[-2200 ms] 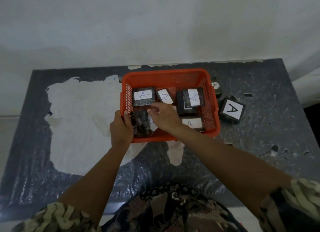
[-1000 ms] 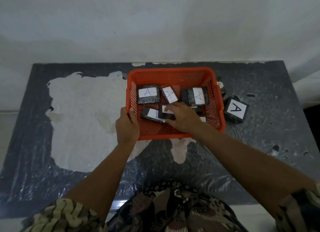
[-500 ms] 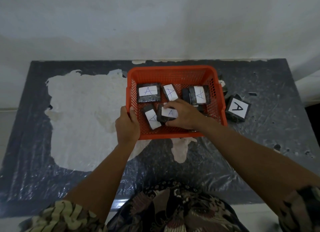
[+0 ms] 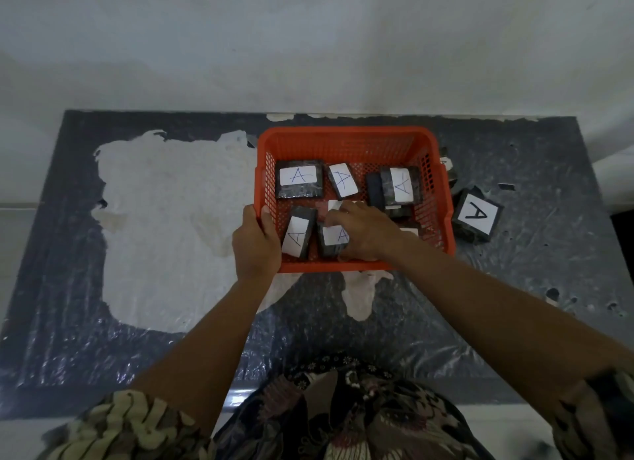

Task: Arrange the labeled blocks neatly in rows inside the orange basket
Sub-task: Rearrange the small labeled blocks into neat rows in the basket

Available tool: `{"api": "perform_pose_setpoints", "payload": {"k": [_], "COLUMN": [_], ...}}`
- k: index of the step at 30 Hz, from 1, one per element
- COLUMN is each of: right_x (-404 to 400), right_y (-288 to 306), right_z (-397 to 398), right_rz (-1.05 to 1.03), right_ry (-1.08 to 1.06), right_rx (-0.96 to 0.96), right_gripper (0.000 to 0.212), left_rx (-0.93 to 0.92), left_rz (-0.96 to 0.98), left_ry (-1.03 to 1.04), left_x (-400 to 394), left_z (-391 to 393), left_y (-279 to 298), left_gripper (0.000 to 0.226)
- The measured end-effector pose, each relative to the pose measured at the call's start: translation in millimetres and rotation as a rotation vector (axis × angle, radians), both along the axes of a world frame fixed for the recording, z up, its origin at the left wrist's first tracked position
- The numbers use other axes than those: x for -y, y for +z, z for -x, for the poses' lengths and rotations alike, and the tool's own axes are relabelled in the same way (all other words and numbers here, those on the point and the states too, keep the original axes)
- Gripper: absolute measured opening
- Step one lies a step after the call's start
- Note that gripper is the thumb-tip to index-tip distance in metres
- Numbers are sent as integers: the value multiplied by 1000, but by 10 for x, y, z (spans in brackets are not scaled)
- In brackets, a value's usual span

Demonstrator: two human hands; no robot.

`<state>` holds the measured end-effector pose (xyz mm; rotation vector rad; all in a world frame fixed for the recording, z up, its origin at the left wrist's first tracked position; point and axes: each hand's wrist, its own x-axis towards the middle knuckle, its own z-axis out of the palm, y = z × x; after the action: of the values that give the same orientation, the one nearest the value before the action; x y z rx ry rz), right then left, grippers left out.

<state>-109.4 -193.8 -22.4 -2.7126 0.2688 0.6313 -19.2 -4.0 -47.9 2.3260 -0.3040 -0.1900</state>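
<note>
My left hand (image 4: 255, 243) is clamped on the near-left corner of the orange basket (image 4: 346, 143), a rectangular plastic tub with mesh-perforated walls and floor, sitting on the tabletop (image 4: 68, 322), whose dark crinkly plastic film is peeled off in a big pale patch to the left. My right hand (image 4: 363, 231) is inside the basket, fingers curled onto a near-row block (image 4: 331, 241); can't tell if it's pinched or just pressed. The blocks are dark and boxy with white paper labels, each marked A. Just left lies a tilted block (image 4: 298, 232). Far row: a flat block (image 4: 299, 179), a skewed block (image 4: 342, 180), and a stacked pair (image 4: 398, 186). Outside, right of the basket, a loose block (image 4: 476, 215) lies on the film.
</note>
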Motion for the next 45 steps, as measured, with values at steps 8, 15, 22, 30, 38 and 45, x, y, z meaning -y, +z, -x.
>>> {"api": "perform_pose_setpoints", "payload": {"k": [8, 15, 22, 30, 38, 45], "right_x": [179, -119, -337, -265, -241, -226], "right_y": [59, 116, 19, -61, -7, -16], "right_z": [-61, -373, -684, -622, -614, -571], "right_rz": [-185, 6, -31, -105, -415, -355], "right_ry": [-74, 12, 369, 55, -305, -274], "right_rx": [-149, 191, 95, 177, 218, 358], "right_gripper": [50, 28, 47, 53, 20, 26], "left_rx": [6, 12, 36, 67, 57, 70], "left_rz": [27, 22, 12, 19, 38, 32], "left_ry": [-2, 1, 1, -6, 0, 13], "left_x": [-7, -9, -25, -17, -15, -13], "left_z": [4, 5, -16, -32, -34, -31], "left_y": [-1, -11, -71, -94, -115, -115], "left_gripper": [59, 57, 36, 32, 33, 34]}}
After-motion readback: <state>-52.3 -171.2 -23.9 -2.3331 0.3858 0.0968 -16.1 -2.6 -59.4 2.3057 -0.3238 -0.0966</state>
